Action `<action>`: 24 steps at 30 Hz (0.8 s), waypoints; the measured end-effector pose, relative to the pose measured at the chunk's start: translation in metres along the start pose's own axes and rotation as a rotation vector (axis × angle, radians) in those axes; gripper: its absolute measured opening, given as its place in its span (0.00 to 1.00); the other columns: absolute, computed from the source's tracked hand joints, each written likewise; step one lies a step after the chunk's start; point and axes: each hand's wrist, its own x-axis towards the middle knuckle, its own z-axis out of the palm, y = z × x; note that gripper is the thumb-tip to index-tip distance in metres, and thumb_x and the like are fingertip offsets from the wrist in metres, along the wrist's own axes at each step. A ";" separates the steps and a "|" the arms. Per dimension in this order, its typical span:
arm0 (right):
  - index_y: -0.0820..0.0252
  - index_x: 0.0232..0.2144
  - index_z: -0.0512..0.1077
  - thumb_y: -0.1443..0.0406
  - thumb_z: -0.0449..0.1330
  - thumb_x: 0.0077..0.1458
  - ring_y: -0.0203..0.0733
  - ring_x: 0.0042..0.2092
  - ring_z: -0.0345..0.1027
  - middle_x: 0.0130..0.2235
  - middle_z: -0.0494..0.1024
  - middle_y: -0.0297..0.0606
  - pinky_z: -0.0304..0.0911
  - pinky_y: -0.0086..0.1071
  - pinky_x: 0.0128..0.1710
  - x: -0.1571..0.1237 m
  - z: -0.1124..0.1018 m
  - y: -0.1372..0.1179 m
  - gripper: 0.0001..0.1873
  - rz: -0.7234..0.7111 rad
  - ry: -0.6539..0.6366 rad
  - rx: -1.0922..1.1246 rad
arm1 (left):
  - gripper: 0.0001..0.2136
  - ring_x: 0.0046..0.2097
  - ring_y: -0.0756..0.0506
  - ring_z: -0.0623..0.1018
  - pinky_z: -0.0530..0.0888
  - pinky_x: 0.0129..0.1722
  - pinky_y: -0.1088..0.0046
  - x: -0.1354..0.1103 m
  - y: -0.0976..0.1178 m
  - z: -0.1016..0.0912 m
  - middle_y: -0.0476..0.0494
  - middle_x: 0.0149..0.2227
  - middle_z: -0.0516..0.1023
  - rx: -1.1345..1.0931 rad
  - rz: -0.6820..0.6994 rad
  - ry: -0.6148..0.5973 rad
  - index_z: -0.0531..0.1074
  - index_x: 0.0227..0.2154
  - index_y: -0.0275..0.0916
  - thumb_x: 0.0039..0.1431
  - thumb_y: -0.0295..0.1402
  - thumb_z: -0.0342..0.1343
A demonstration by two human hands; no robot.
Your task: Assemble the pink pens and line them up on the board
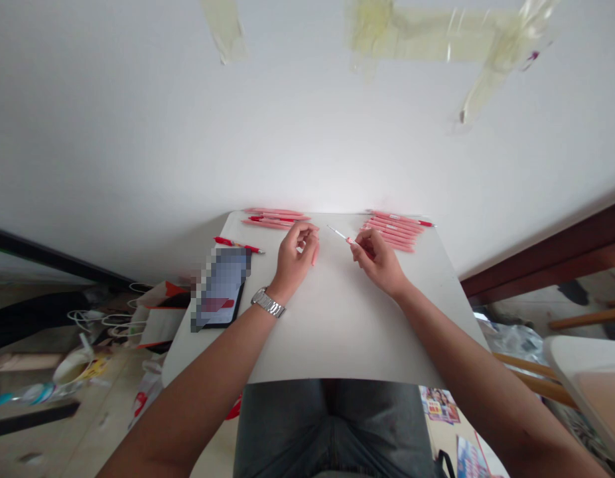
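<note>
My left hand [297, 252], with a silver watch on its wrist, is closed around a short pink pen cap [315, 254], partly hidden by the fingers. My right hand [375, 255] pinches an uncapped pen [350, 241]; its thin whitish tip section points up and left toward my left hand, and the rest is hidden in the fingers. The cap and the pen are apart. Behind my left hand lies a small group of pink pens [274, 224] with a red one among them. A neat row of several pink pens [397, 232] lies beyond my right hand.
A phone [220, 292], its screen blurred, lies at the table's left side, with a red pen [237, 245] above it. The white table [337, 332] stands against the wall. Bags and a cup [73, 365] are on the floor at left; a white stool [586, 372] is at right.
</note>
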 end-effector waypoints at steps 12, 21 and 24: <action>0.53 0.41 0.64 0.48 0.57 0.71 0.37 0.30 0.61 0.32 0.71 0.33 0.56 0.34 0.31 -0.001 0.000 -0.004 0.17 -0.017 -0.062 -0.039 | 0.13 0.29 0.50 0.71 0.70 0.28 0.73 -0.004 0.012 0.002 0.46 0.35 0.76 -0.198 -0.085 -0.092 0.75 0.43 0.42 0.68 0.47 0.61; 0.54 0.41 0.65 0.48 0.58 0.70 0.38 0.32 0.63 0.34 0.72 0.34 0.58 0.33 0.32 -0.001 0.001 -0.003 0.17 -0.023 -0.073 -0.054 | 0.15 0.27 0.51 0.68 0.67 0.26 0.73 -0.003 0.011 0.002 0.49 0.30 0.72 -0.242 -0.111 -0.123 0.75 0.40 0.41 0.66 0.49 0.64; 0.54 0.42 0.65 0.49 0.58 0.70 0.38 0.32 0.64 0.34 0.73 0.35 0.59 0.33 0.32 -0.001 0.001 -0.002 0.16 -0.028 -0.082 -0.047 | 0.15 0.27 0.51 0.69 0.68 0.27 0.73 -0.004 0.011 0.002 0.49 0.29 0.73 -0.233 -0.115 -0.139 0.75 0.40 0.41 0.66 0.48 0.63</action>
